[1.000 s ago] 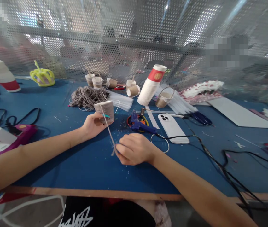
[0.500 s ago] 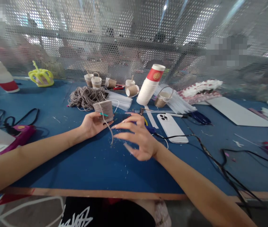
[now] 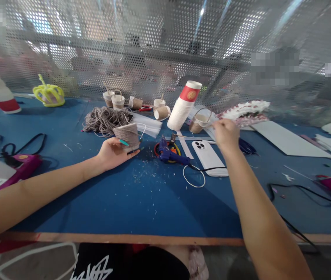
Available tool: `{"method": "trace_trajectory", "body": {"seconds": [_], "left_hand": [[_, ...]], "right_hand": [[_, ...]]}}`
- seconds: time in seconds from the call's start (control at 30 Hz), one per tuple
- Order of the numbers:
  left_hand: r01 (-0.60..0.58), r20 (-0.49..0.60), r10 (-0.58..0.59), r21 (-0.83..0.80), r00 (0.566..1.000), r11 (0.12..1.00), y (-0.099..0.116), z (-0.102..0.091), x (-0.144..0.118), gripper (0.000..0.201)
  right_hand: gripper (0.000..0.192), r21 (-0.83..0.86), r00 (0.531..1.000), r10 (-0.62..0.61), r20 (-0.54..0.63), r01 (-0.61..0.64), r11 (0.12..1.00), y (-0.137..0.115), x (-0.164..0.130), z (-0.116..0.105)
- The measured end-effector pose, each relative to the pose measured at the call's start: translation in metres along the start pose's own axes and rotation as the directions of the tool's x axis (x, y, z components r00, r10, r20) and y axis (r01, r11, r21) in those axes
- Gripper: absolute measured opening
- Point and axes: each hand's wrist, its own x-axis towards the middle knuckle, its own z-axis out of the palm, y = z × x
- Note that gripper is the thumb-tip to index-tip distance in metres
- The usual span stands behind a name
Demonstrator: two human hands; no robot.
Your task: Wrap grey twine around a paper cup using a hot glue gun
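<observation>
Left hand (image 3: 111, 152) holding twine-wrapped cup (image 3: 127, 136) on blue table (image 3: 124, 202); right hand (image 3: 226, 134) touching clear strips (image 3: 215, 126) beside phone (image 3: 209, 157).

Bright daylight comes through the perforated metal screen (image 3: 165, 50) at twelve o'clock, glaring white at eleven and one. Soft shadows fall toward six on the blue table (image 3: 142, 202). Wide-angle bending curves the edges at nine and three. Pixelated patches sit at ten and two; the background beyond is hazy.
</observation>
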Motion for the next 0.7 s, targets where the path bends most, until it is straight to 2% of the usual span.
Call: {"method": "trace_trajectory", "body": {"seconds": [0.1,0.17,0.23,0.3,0.33,0.37,0.4,0.43,0.47,0.5,0.57,0.63,0.7], "left_hand": [[-0.01,0.07,0.007,0.056,0.997,0.998,0.0,0.001,-0.003,0.049],[-0.011,0.083,0.004,0.087,0.997,0.996,-0.001,0.001,-0.005,0.061],[-0.041,0.065,0.032,0.14,0.997,0.989,-0.004,0.001,-0.005,0.07],[-0.13,0.031,0.127,0.213,0.991,0.968,-0.008,0.001,-0.005,0.077],[-0.187,0.017,0.188,0.245,0.982,0.951,-0.01,0.001,-0.005,0.08],[-0.239,0.008,0.245,0.266,0.969,0.934,-0.011,0.001,-0.004,0.082],[-0.28,0.005,0.291,0.275,0.957,0.92,-0.012,0.002,-0.004,0.083],[-0.304,0.005,0.314,0.271,0.949,0.913,-0.013,0.002,-0.004,0.083],[-0.303,0.011,0.31,0.256,0.951,0.918,-0.012,0.003,-0.004,0.082],[-0.277,0.023,0.279,0.232,0.96,0.932,-0.011,0.003,-0.004,0.08],[-0.183,0.067,0.174,0.184,0.983,0.966,-0.007,0.002,-0.005,0.081],[-0.097,0.105,0.08,0.168,0.991,0.981,-0.003,0.001,-0.006,0.086],[-0.075,0.114,0.055,0.184,0.992,0.98,-0.001,0.0,-0.007,0.09]], "right_hand": [[0.014,-0.039,0.991,0.013,-0.131,-0.019,0.999,0.009,0.009,-0.02],[0.018,-0.032,0.989,0.006,-0.151,-0.011,0.999,0.011,0.01,-0.025],[0.019,0.013,0.999,-0.033,-0.041,0.034,0.999,0.006,0.006,-0.022],[0.019,0.079,0.978,-0.105,0.179,0.092,0.993,-0.006,-0.006,-0.012],[0.024,0.108,0.934,-0.157,0.32,0.128,0.986,-0.013,-0.013,-0.008],[0.032,0.127,0.814,-0.237,0.53,0.201,0.971,-0.02,-0.021,-0.004],[0.043,0.142,0.689,-0.285,0.666,0.257,0.956,-0.027,-0.03,-0.002],[0.056,0.145,0.575,-0.301,0.76,0.301,0.942,-0.034,-0.038,-0.001],[0.065,0.123,0.484,-0.287,0.827,0.342,0.932,-0.039,-0.045,0.0],[0.067,0.09,0.437,-0.263,0.86,0.376,0.922,-0.044,-0.052,0.0],[0.059,0.048,0.434,-0.264,0.862,0.449,0.892,-0.05,-0.063,0.002],[0.048,0.051,0.432,-0.32,0.843,0.528,0.848,-0.052,-0.071,0.007],[0.042,0.067,0.423,-0.371,0.827,0.582,0.811,-0.053,-0.078,0.014]]}}
